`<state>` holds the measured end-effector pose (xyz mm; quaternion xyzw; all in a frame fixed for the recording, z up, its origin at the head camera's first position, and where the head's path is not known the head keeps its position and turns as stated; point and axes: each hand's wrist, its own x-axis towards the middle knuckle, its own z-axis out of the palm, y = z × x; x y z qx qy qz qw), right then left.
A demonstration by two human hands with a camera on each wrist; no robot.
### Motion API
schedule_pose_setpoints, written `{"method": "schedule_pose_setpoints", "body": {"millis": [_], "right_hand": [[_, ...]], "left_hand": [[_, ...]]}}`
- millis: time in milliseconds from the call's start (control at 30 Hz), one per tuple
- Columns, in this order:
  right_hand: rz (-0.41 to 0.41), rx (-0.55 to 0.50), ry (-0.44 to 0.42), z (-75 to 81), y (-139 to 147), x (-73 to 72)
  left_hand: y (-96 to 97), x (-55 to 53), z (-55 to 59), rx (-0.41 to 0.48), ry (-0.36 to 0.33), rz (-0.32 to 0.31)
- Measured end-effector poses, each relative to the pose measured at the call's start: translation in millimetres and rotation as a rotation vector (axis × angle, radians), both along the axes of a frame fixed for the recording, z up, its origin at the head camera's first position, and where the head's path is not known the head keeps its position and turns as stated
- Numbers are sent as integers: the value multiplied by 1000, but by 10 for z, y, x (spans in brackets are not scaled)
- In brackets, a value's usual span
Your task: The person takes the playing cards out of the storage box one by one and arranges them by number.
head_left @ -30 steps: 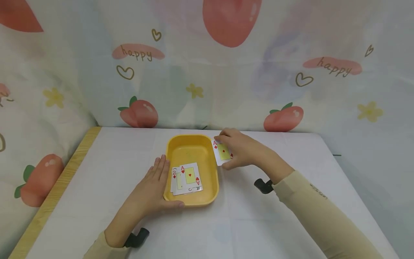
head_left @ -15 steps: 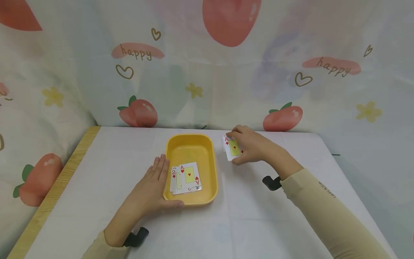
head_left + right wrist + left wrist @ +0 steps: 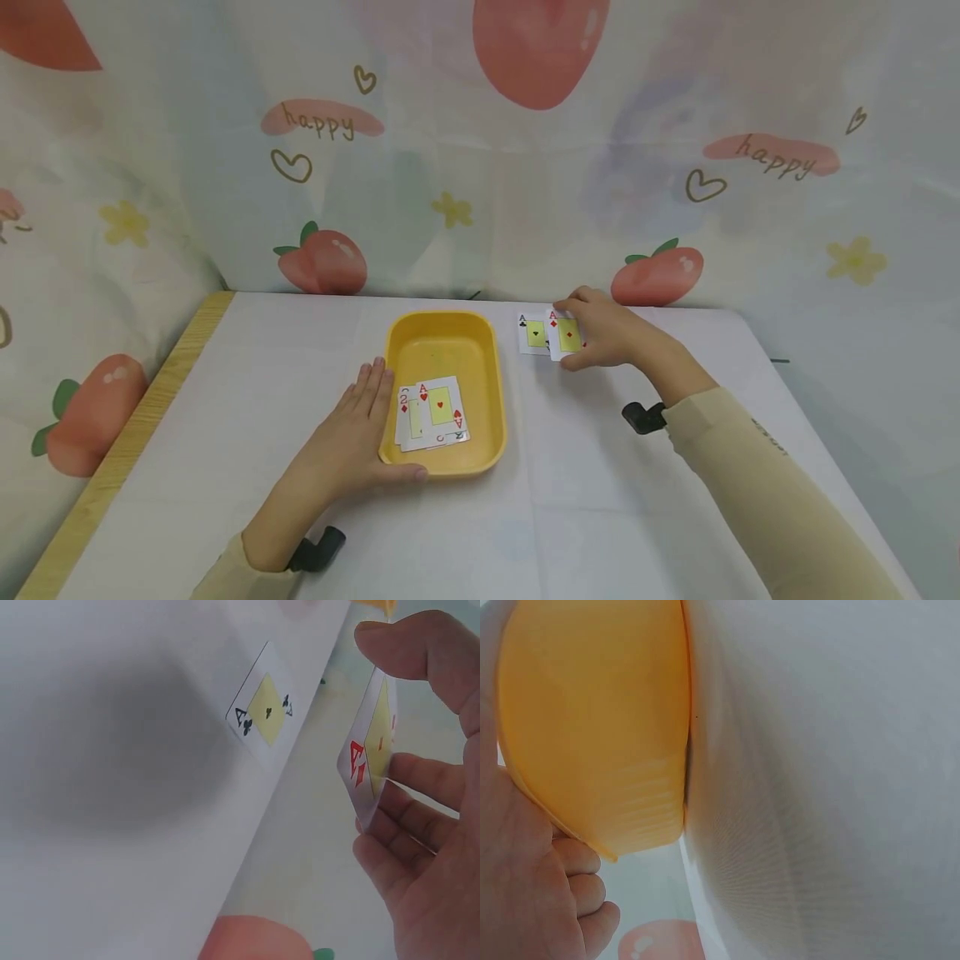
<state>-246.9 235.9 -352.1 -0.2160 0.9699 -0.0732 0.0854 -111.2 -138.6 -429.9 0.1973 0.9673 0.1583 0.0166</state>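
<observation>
In the head view my right hand [image 3: 611, 332] pinches an ace of diamonds [image 3: 567, 335] by its edges, thumb at the near side and fingers at the far side. The right wrist view has this card held above the table. To its left an ace of clubs [image 3: 532, 333] lies face up on the table, partly covered in the head view. My left hand [image 3: 345, 437] rests with straight fingers along the left rim of a yellow tray [image 3: 435, 343], its thumb at the near rim. Inside the tray an ace of hearts [image 3: 440, 407] overlaps a two of diamonds [image 3: 403, 421] and at least one other card.
A white cloth [image 3: 600, 517] covers the table, and a wooden edge [image 3: 135, 450] shows along the left side. Behind stands a printed backdrop [image 3: 510, 183] with fruit and hearts. Black wrist mounts [image 3: 318, 550] stick out near both sleeves.
My right hand has moved right and slightly away, carrying the ace of diamonds from the tray's right rim. The ace of clubs has come into view behind it. My left hand and the tray stay put.
</observation>
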Motion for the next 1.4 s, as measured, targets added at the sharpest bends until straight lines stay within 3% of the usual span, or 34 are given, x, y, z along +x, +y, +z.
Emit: {"method": "schedule_pose_setpoints", "body": {"millis": [333, 1400], "right_hand": [[-32, 26, -15, -85, 209, -116], [-112, 63, -160, -351, 316, -351]], "left_hand": [[3, 4, 3, 0, 5, -4], [-6, -10, -10, 5, 1, 4]]}}
